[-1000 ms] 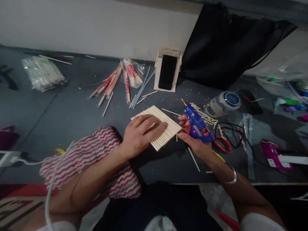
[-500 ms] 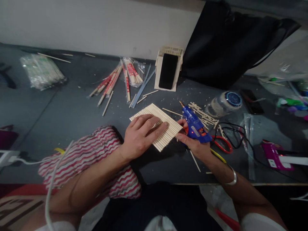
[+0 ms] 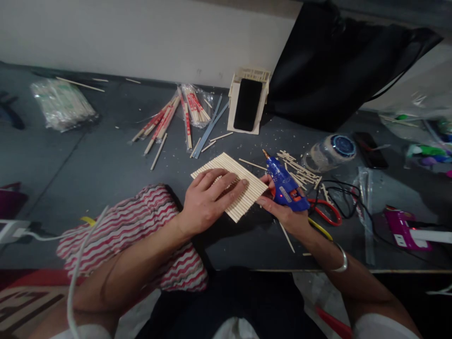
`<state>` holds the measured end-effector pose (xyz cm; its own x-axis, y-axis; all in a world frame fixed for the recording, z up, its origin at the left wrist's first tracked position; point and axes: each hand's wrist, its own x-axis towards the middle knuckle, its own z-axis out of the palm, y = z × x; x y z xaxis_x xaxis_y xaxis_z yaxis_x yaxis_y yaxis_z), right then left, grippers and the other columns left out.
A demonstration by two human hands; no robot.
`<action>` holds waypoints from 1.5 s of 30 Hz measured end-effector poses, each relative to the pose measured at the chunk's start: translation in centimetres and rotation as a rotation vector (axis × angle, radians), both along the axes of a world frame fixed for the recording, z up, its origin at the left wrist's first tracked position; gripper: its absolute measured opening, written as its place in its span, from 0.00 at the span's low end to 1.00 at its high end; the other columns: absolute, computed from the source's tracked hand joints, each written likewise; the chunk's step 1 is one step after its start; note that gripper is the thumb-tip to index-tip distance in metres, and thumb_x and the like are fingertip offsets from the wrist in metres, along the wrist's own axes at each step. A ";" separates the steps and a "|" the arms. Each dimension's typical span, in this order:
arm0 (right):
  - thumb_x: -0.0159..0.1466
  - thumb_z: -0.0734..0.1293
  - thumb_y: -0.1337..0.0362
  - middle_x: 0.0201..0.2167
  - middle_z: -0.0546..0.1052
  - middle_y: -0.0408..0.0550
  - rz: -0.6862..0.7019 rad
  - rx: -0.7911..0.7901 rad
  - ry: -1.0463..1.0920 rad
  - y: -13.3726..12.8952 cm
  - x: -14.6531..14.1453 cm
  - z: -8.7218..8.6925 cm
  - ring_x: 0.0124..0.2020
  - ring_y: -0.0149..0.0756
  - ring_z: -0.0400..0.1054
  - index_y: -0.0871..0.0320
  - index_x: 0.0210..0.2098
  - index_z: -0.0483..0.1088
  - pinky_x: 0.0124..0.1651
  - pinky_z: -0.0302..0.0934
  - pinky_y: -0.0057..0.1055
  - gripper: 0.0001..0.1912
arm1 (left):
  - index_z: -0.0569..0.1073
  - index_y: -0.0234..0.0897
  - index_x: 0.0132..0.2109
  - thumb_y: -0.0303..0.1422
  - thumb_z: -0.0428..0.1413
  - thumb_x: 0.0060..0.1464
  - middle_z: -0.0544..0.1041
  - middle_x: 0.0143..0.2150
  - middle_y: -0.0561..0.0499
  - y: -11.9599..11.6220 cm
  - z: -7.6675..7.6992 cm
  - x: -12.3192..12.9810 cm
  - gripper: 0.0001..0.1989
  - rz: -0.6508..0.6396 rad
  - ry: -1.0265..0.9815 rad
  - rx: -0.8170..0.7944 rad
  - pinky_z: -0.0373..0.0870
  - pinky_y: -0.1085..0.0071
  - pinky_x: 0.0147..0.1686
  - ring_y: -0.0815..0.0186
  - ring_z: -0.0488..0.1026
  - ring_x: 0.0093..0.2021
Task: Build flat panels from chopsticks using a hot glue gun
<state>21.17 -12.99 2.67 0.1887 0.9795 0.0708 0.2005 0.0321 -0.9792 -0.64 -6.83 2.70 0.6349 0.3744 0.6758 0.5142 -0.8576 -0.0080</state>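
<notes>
A flat panel of pale wooden sticks [image 3: 243, 195], set side by side, lies at a slant in front of me. Across its top rest the fingers of my left hand [image 3: 210, 197]; the thumb is out of sight, seemingly under the panel, so the hand grips it. My right hand [image 3: 284, 212] is closed around the handle of a blue hot glue gun [image 3: 284, 186], beside the panel's right corner. The gun's nozzle points up and away, and a small red light glows on its body. Most of the handle is hidden by my palm.
Loose short sticks [image 3: 300, 169] lie behind the gun, near a clear jar [image 3: 328, 153] and red-handled scissors [image 3: 326, 212]. A phone [image 3: 248, 104] leans on a stand at the back. Wrapped chopsticks [image 3: 162, 120] and a striped cloth [image 3: 123, 230] are to the left.
Almost nothing differs. The glue gun has shifted very slightly toward the panel, while both hands keep their places.
</notes>
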 end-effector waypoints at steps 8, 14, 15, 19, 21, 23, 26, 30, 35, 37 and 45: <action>0.52 0.80 0.54 0.31 0.76 0.41 -0.036 0.033 0.094 0.0 -0.5 -0.1 0.33 0.36 0.73 0.51 0.36 0.72 0.44 0.73 0.39 0.19 | 0.74 0.43 0.60 0.28 0.54 0.66 0.83 0.50 0.46 0.0 -0.1 -0.2 0.17 -0.012 0.005 -0.045 0.71 0.64 0.52 0.59 0.76 0.53; 0.53 0.79 0.55 0.35 0.77 0.42 -0.012 0.050 0.119 0.0 -0.2 0.0 0.35 0.35 0.72 0.51 0.34 0.69 0.41 0.72 0.36 0.18 | 0.73 0.47 0.61 0.30 0.54 0.66 0.83 0.50 0.47 0.1 -0.4 -0.4 0.18 -0.035 -0.049 -0.109 0.72 0.62 0.52 0.59 0.77 0.53; 0.54 0.79 0.55 0.36 0.77 0.41 -0.008 0.056 0.132 0.0 -0.1 0.0 0.34 0.34 0.72 0.51 0.34 0.69 0.40 0.72 0.35 0.17 | 0.73 0.47 0.61 0.30 0.55 0.66 0.82 0.50 0.47 0.1 -0.3 -0.5 0.18 -0.050 -0.089 -0.132 0.73 0.62 0.52 0.59 0.77 0.53; 0.59 0.76 0.57 0.38 0.77 0.39 -0.022 0.139 0.251 0.7 0.4 -0.1 0.31 0.29 0.71 0.51 0.36 0.67 0.32 0.70 0.29 0.13 | 0.76 0.46 0.58 0.33 0.57 0.66 0.82 0.50 0.46 0.1 0.4 -0.8 0.15 -0.091 -0.328 -0.265 0.75 0.62 0.51 0.60 0.78 0.50; 0.60 0.75 0.57 0.38 0.77 0.39 -0.036 0.175 0.275 1.1 0.7 -0.3 0.28 0.28 0.70 0.51 0.35 0.68 0.28 0.68 0.27 0.12 | 0.80 0.44 0.53 0.35 0.58 0.65 0.83 0.48 0.46 0.1 0.7 -0.9 0.12 -0.046 -0.451 -0.388 0.76 0.63 0.50 0.60 0.79 0.48; 0.59 0.75 0.57 0.35 0.77 0.39 -0.044 0.172 0.261 1.3 0.9 -0.4 0.25 0.27 0.68 0.51 0.34 0.69 0.27 0.66 0.27 0.12 | 0.82 0.42 0.47 0.36 0.60 0.62 0.83 0.46 0.47 0.3 0.8 -0.7 0.09 0.045 -0.597 -0.579 0.77 0.63 0.50 0.60 0.80 0.46; 0.58 0.76 0.55 0.30 0.77 0.39 -0.084 0.171 0.167 1.2 1.1 -0.1 0.25 0.28 0.69 0.53 0.32 0.73 0.30 0.68 0.29 0.11 | 0.82 0.38 0.42 0.37 0.65 0.53 0.84 0.44 0.47 0.9 0.5 -0.2 0.11 0.124 -0.873 -0.990 0.79 0.61 0.48 0.57 0.81 0.45; 0.58 0.76 0.51 0.26 0.79 0.41 -0.073 0.183 -0.036 0.9 1.6 1.4 0.27 0.33 0.72 0.52 0.27 0.76 0.34 0.70 0.34 0.13 | 0.80 0.35 0.42 0.35 0.69 0.42 0.85 0.43 0.44 1.5 0.6 0.2 0.18 0.046 -1.052 -1.565 0.81 0.56 0.44 0.51 0.83 0.43; 0.55 0.76 0.41 0.26 0.81 0.44 0.007 0.129 -0.106 1.1 3.0 3.5 0.27 0.37 0.73 0.51 0.27 0.78 0.30 0.68 0.35 0.20 | 0.80 0.34 0.40 0.30 0.68 0.39 0.85 0.44 0.41 1.1 1.2 0.6 0.17 0.047 -1.011 -1.920 0.81 0.56 0.42 0.50 0.83 0.43; 0.54 0.76 0.40 0.25 0.79 0.43 0.062 0.116 -0.172 1.2 3.3 3.8 0.26 0.36 0.71 0.52 0.27 0.77 0.30 0.66 0.35 0.22 | 0.80 0.34 0.40 0.28 0.67 0.38 0.85 0.44 0.41 0.8 1.1 0.9 0.16 0.048 -0.981 -2.014 0.81 0.57 0.41 0.51 0.83 0.42; 0.57 0.74 0.40 0.22 0.71 0.41 0.125 0.090 -0.394 1.2 2.4 3.3 0.25 0.32 0.63 0.54 0.24 0.70 0.31 0.57 0.32 0.25 | 0.80 0.35 0.39 0.24 0.66 0.38 0.85 0.37 0.46 0.2 1.0 1.7 0.16 0.020 -0.939 -2.182 0.80 0.59 0.40 0.56 0.83 0.37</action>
<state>23.57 -11.76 5.93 0.0103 0.9796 0.2005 0.5485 0.1621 -0.8203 1.10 -6.66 3.68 0.5020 0.6577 -0.5616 -0.1525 0.7065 0.6911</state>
